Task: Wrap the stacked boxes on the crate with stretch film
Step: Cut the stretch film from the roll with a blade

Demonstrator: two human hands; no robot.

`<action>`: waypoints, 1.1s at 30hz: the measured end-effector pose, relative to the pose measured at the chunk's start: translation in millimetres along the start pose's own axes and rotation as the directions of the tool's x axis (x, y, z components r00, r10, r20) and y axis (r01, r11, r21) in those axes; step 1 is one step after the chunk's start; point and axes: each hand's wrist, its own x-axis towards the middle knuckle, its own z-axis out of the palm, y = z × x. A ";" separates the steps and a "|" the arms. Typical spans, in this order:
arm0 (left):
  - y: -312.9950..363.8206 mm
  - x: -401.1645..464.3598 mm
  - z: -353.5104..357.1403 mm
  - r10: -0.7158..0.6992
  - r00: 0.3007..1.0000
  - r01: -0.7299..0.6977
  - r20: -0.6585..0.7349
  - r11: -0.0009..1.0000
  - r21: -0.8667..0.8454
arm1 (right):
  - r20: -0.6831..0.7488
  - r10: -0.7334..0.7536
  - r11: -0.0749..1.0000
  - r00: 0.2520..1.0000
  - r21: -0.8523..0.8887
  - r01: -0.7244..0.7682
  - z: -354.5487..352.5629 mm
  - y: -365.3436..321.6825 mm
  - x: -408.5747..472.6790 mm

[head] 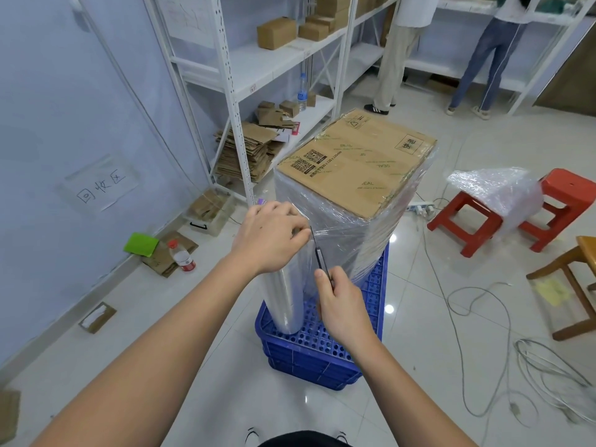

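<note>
A stack of cardboard boxes [354,162] stands on a blue perforated plastic crate [319,350], its sides covered in clear stretch film. The film roll [285,298] stands upright on the crate's near left part, against the stack. My left hand [271,237] grips the top of the roll. My right hand [342,301] holds a thin dark cutter [319,253], its blade pointing up into the taut film between roll and stack.
White shelving [232,91] with cartons stands behind left, flat cardboard below it. Two people stand at the far shelves. Red stools [467,221] with bubble wrap, a wooden stool [574,285] and loose cables [483,317] lie right. A bottle [182,256] sits by the left wall.
</note>
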 end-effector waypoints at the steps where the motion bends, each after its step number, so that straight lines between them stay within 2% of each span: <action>1: 0.1 0.1 0.0 0.001 1.000 -0.001 -0.001 1.000 0.003 | 0.001 0.005 1.000 1.000 0.013 -0.005 0.1 -0.2 -0.8; 12: -0.1 -0.4 -0.1 0.002 1.000 -0.002 -0.001 1.000 -0.006 | 0.054 0.044 0.978 0.998 0.202 -0.054 -2.5 -14.8 9.0; 22: -1.6 0.0 -0.5 -0.005 1.000 0.005 0.016 1.000 -0.011 | 0.067 0.108 0.953 0.992 0.276 -0.122 -1.8 -22.6 9.4; 33: -1.7 1.0 -1.2 -0.013 1.000 0.013 0.022 1.000 -0.008 | 0.155 0.159 0.899 0.975 0.386 -0.208 -3.0 -15.8 -9.1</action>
